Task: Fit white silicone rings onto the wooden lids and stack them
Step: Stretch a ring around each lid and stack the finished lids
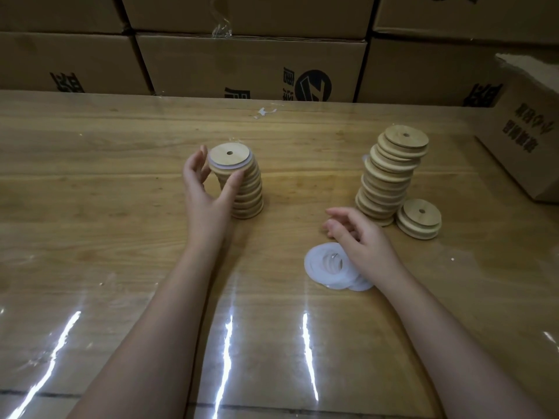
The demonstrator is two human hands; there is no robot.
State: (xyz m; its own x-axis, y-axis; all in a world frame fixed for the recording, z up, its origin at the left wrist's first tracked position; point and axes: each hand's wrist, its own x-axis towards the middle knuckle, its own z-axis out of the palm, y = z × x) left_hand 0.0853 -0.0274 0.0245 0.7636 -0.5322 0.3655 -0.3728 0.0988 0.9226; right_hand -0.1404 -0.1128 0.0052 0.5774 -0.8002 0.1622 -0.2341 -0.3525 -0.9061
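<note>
Closed boxes (251,68) line the desk's (121,176) far edge. Another box (529,146) sits at right, its contents unseen. The left grip (208,189) clasps the top lid (229,155), white-ringed, on the left stack (249,195). The right grip (360,237) is loosely curled and holds nothing visible, its wrist over the ring pile (320,264). Behind it leans a tall stack (387,182), with two lids (419,219) touching its base.

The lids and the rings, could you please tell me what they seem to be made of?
Lids: pale wood, possibly bamboo, matt; tan colour and faint grain on the flat faces. Rings: translucent white, thin and flat, probably silicone or soft plastic.
</note>
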